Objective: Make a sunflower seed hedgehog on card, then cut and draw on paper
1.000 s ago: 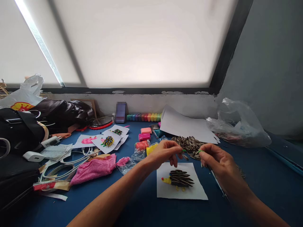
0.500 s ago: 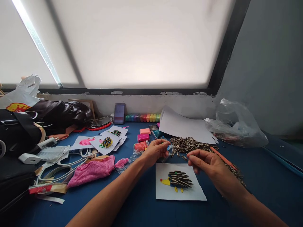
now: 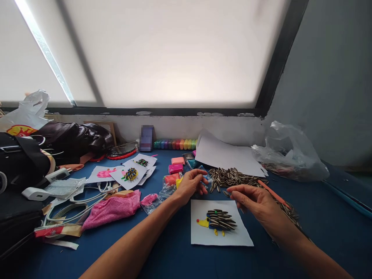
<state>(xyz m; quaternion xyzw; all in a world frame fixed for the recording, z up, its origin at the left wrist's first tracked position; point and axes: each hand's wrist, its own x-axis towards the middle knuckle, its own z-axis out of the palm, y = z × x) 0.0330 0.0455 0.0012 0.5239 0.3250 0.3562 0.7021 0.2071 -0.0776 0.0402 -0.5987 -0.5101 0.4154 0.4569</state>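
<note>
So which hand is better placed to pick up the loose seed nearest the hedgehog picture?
Probably the right hand: its fingertips are close beside that seed, while the left hand sits farther away. Whether either holds something is unclear.

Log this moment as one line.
left hand: curled, contents unclear; right hand: curled, contents unclear; yellow-snouted clay hedgehog with striped-seed spines: on white paper sheet; dark striped seeds: heaped beyond sheet

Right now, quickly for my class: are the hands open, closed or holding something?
Left hand: loosely curled; cannot tell whether it holds anything.
Right hand: nearly pinched; any tiny item cannot be told.
</note>
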